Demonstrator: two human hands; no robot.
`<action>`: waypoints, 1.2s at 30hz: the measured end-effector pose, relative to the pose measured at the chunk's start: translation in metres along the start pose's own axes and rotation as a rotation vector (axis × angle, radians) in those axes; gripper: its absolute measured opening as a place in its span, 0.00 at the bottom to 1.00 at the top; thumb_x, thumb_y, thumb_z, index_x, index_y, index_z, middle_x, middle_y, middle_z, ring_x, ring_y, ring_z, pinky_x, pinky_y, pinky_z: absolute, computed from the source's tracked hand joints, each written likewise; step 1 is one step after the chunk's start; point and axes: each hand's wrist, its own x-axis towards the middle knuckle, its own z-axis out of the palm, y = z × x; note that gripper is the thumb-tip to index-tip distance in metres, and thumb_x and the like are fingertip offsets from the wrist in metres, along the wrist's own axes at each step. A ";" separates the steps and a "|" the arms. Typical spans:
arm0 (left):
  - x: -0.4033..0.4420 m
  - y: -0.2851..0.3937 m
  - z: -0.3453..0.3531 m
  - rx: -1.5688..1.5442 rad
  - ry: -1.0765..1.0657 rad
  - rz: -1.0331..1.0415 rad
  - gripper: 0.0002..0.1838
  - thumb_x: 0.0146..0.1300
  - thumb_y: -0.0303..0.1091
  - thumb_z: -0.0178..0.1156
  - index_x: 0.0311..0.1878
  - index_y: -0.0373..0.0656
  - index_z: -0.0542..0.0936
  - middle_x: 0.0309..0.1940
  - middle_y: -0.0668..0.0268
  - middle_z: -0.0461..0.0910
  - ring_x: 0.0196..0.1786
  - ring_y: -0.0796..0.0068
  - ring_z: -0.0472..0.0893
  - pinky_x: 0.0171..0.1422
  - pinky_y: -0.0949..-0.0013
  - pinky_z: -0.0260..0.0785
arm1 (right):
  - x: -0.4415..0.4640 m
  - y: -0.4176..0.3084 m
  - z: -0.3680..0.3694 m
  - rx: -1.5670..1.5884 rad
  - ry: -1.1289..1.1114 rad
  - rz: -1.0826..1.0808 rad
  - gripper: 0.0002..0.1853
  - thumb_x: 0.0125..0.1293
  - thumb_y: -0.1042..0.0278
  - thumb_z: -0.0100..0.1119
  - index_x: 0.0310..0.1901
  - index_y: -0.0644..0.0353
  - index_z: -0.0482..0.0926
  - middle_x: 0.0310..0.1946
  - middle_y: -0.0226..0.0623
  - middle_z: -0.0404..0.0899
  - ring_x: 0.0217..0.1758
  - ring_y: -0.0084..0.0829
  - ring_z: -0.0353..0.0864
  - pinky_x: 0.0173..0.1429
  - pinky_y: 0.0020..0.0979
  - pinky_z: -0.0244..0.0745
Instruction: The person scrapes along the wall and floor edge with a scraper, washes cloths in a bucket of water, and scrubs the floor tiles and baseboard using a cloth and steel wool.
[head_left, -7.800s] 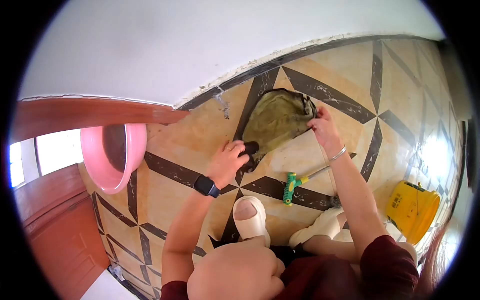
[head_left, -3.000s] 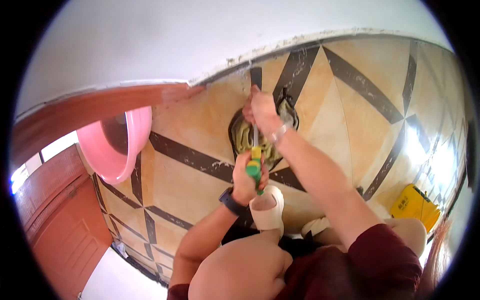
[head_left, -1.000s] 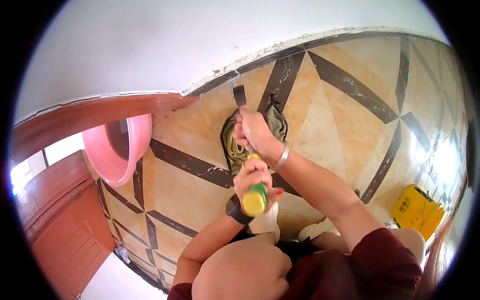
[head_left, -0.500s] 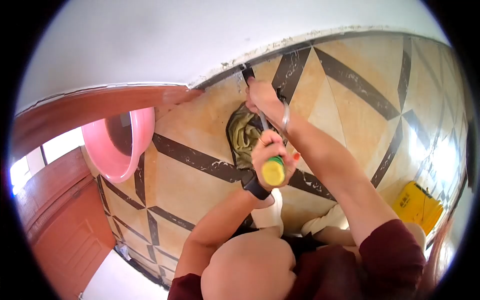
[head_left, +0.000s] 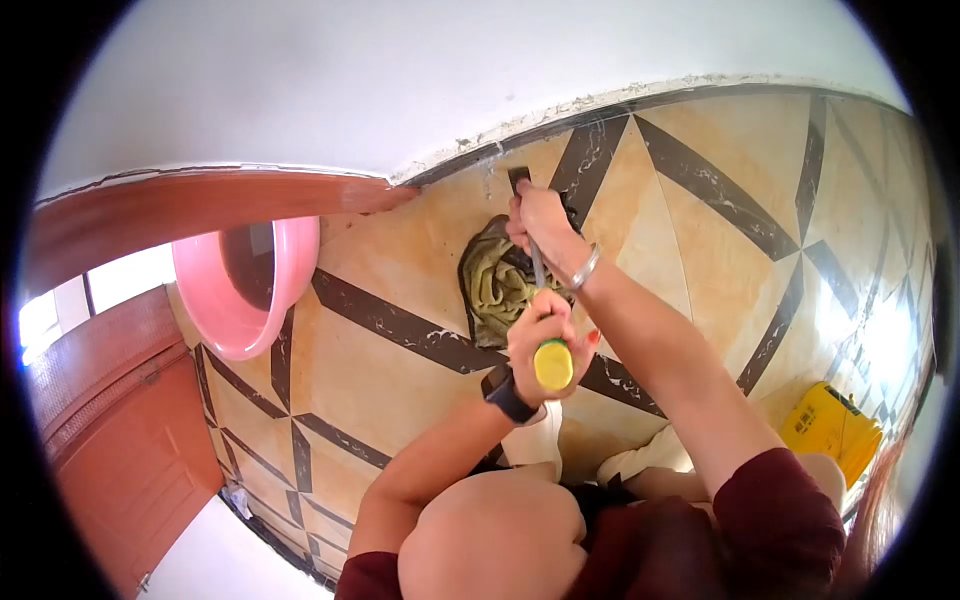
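A scraper (head_left: 518,178) with a flat dark blade, a thin metal shaft and a yellow-and-green handle slants over the tiled floor. My left hand (head_left: 540,335), with a dark watch on its wrist, is closed around the handle. Further up, my right hand (head_left: 540,218) grips the shaft just behind the blade; a silver bangle circles that wrist. The blade sits near the foot of the white wall, a small gap from it. White smears mark the tile beside it. Under the shaft lies a crumpled olive cloth (head_left: 495,285) with a dark edge, partly covered by my hands.
A pink basin (head_left: 298,265) stands at the left beside the reddish-brown door frame (head_left: 250,195). A yellow container (head_left: 830,430) is on the floor at the right. Chipped, rough plaster runs along the base of the wall (head_left: 300,90). My knees and feet are close below.
Both hands have drawn the scraper slightly back, so its blade is a little farther from the wall's foot. The whole view has shifted slightly. Both grips stay the same.
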 end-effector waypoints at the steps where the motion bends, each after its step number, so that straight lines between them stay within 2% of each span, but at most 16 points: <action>1: 0.000 0.009 -0.004 0.000 -0.040 -0.008 0.10 0.45 0.24 0.61 0.18 0.38 0.68 0.26 0.64 0.66 0.26 0.76 0.67 0.30 0.77 0.58 | -0.020 0.000 0.000 0.155 0.045 0.139 0.17 0.69 0.56 0.40 0.25 0.56 0.64 0.12 0.23 0.54 0.12 0.20 0.52 0.14 0.23 0.47; 4: -0.011 0.006 -0.009 -0.048 -0.016 0.015 0.10 0.44 0.23 0.61 0.18 0.39 0.68 0.26 0.65 0.65 0.26 0.76 0.67 0.30 0.77 0.58 | -0.040 -0.001 -0.006 0.458 -0.061 0.229 0.17 0.70 0.54 0.39 0.32 0.60 0.65 0.14 0.23 0.55 0.15 0.18 0.52 0.15 0.22 0.48; 7: -0.006 0.000 -0.010 0.004 -0.007 0.014 0.10 0.40 0.19 0.60 0.17 0.40 0.68 0.26 0.66 0.65 0.26 0.75 0.67 0.31 0.77 0.58 | -0.076 -0.002 -0.004 0.422 -0.139 0.476 0.17 0.71 0.55 0.37 0.35 0.62 0.66 0.16 0.25 0.56 0.15 0.22 0.54 0.17 0.23 0.53; 9: -0.010 -0.006 -0.009 0.047 -0.047 0.046 0.11 0.38 0.16 0.59 0.17 0.42 0.68 0.26 0.67 0.66 0.27 0.75 0.68 0.31 0.76 0.59 | -0.079 0.014 -0.011 0.370 -0.088 0.485 0.18 0.71 0.53 0.37 0.28 0.56 0.64 0.14 0.23 0.54 0.14 0.21 0.52 0.16 0.23 0.50; 11: 0.001 -0.011 -0.009 0.041 -0.042 0.050 0.11 0.38 0.16 0.59 0.17 0.42 0.68 0.26 0.67 0.65 0.27 0.75 0.67 0.31 0.76 0.60 | -0.090 0.022 -0.007 0.225 0.014 0.453 0.19 0.70 0.51 0.38 0.24 0.51 0.61 0.13 0.20 0.50 0.14 0.19 0.47 0.15 0.22 0.44; 15: 0.008 -0.017 -0.003 0.019 -0.037 0.005 0.12 0.40 0.16 0.61 0.17 0.43 0.68 0.26 0.67 0.65 0.26 0.75 0.66 0.31 0.74 0.61 | -0.050 0.002 -0.001 0.175 -0.118 0.214 0.20 0.70 0.53 0.38 0.20 0.48 0.57 0.11 0.19 0.48 0.12 0.19 0.45 0.14 0.24 0.39; 16: 0.007 -0.012 -0.004 0.120 -0.072 -0.015 0.11 0.40 0.17 0.61 0.17 0.42 0.68 0.26 0.66 0.65 0.26 0.74 0.67 0.32 0.74 0.61 | -0.051 -0.001 -0.004 0.237 -0.136 0.296 0.20 0.70 0.53 0.38 0.19 0.47 0.56 0.11 0.20 0.49 0.11 0.19 0.43 0.15 0.24 0.38; 18: -0.055 -0.022 -0.001 -0.153 -0.170 -0.140 0.11 0.40 0.17 0.61 0.18 0.41 0.68 0.26 0.65 0.65 0.26 0.73 0.67 0.31 0.74 0.60 | -0.084 0.039 -0.015 0.110 -0.024 0.254 0.20 0.70 0.54 0.39 0.19 0.48 0.56 0.11 0.20 0.49 0.11 0.19 0.44 0.15 0.25 0.38; 20: -0.049 -0.030 -0.001 0.053 -0.191 0.138 0.11 0.40 0.17 0.61 0.18 0.41 0.68 0.25 0.64 0.65 0.26 0.71 0.68 0.30 0.75 0.60 | -0.084 0.035 -0.016 0.031 0.066 0.353 0.21 0.70 0.53 0.38 0.18 0.48 0.57 0.10 0.21 0.51 0.10 0.20 0.47 0.14 0.27 0.40; 23: 0.004 -0.030 0.006 0.126 -0.105 0.118 0.15 0.37 0.22 0.67 0.15 0.41 0.66 0.22 0.61 0.64 0.21 0.65 0.66 0.26 0.71 0.59 | -0.032 0.004 -0.013 -0.092 -0.052 0.144 0.22 0.70 0.51 0.37 0.17 0.49 0.57 0.10 0.22 0.52 0.09 0.22 0.48 0.14 0.28 0.40; 26: -0.044 -0.073 0.004 -0.198 -0.203 -0.314 0.13 0.44 0.27 0.64 0.16 0.44 0.67 0.23 0.62 0.66 0.21 0.66 0.67 0.26 0.71 0.59 | -0.065 0.029 -0.015 -0.454 0.057 -0.133 0.24 0.70 0.49 0.35 0.20 0.55 0.65 0.08 0.27 0.56 0.08 0.24 0.56 0.13 0.30 0.49; 27: -0.026 -0.070 0.004 -0.065 -0.181 -0.138 0.13 0.43 0.26 0.64 0.16 0.45 0.68 0.23 0.62 0.66 0.22 0.66 0.68 0.26 0.69 0.60 | -0.057 0.041 -0.018 -0.526 0.012 -0.295 0.25 0.70 0.49 0.34 0.22 0.58 0.68 0.07 0.29 0.58 0.08 0.26 0.60 0.13 0.32 0.52; 29: -0.015 -0.053 0.004 0.192 -0.142 0.151 0.11 0.42 0.24 0.63 0.17 0.45 0.69 0.24 0.62 0.66 0.23 0.66 0.70 0.26 0.67 0.62 | -0.026 0.019 -0.009 -0.418 -0.010 -0.150 0.27 0.70 0.48 0.34 0.24 0.62 0.72 0.07 0.33 0.61 0.08 0.28 0.63 0.13 0.32 0.55; 31: -0.011 -0.039 0.007 0.213 -0.099 0.075 0.11 0.32 0.23 0.66 0.18 0.41 0.72 0.26 0.61 0.68 0.27 0.65 0.71 0.32 0.70 0.64 | -0.016 0.012 -0.006 -0.084 -0.027 0.065 0.27 0.70 0.47 0.34 0.20 0.59 0.68 0.07 0.30 0.58 0.06 0.28 0.58 0.13 0.33 0.53; 33: -0.055 -0.050 0.008 0.231 -0.142 0.182 0.10 0.34 0.22 0.65 0.18 0.41 0.72 0.26 0.60 0.68 0.27 0.65 0.71 0.32 0.68 0.64 | -0.056 0.027 -0.006 -0.393 0.091 0.011 0.25 0.70 0.49 0.36 0.17 0.54 0.61 0.08 0.26 0.53 0.06 0.26 0.53 0.13 0.31 0.48; 36: -0.014 -0.035 0.001 0.184 -0.205 0.139 0.09 0.37 0.21 0.63 0.19 0.40 0.71 0.27 0.62 0.68 0.26 0.66 0.71 0.31 0.70 0.64 | -0.024 0.009 0.001 -0.128 0.049 0.061 0.24 0.70 0.52 0.37 0.16 0.52 0.57 0.09 0.25 0.50 0.07 0.23 0.49 0.13 0.29 0.44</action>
